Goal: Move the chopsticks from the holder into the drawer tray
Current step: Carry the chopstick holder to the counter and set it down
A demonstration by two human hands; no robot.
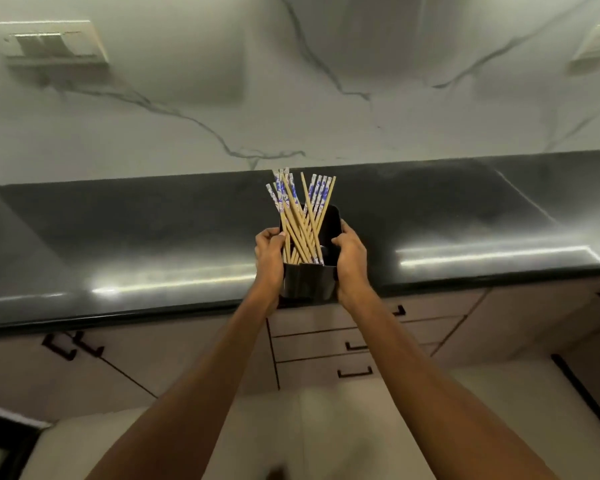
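Head view, frame centre: the black holder is clamped between left hand and right hand, presumably for steadiness; the chopsticks are all standing inside it.

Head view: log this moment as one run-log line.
left hand: grips holder | right hand: grips holder | holder: at counter edge | chopsticks: in holder | drawers: shut

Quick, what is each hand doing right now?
Left hand: closed on the left side of the holder, with the chopsticks in it.
Right hand: closed on the holder's right side.
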